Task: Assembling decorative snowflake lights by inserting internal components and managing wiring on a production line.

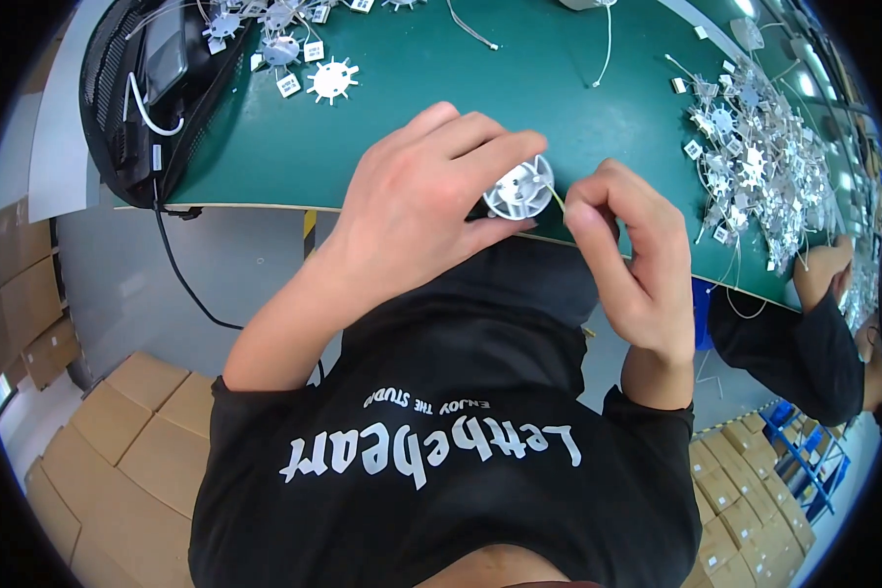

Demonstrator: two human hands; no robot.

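Note:
My left hand (421,186) is closed around a round, silvery-white spoked part (517,192) at the table's near edge. Its fingers lie over the top of the part and the thumb supports it from below. To its right, my right hand (639,260) pinches a thin pale wire (557,198) between thumb and index finger. One end of the wire meets the right side of the round part; its other end is hidden in the fingers. Whether the wire is fixed to the part I cannot tell.
A green table mat (412,73) spans the work area. A flat star-shaped metal piece (333,81) lies among similar wired parts at the far left, beside a black mesh tray (108,108). A large pile of wired parts (759,162) lies right, near another person's hand (821,269).

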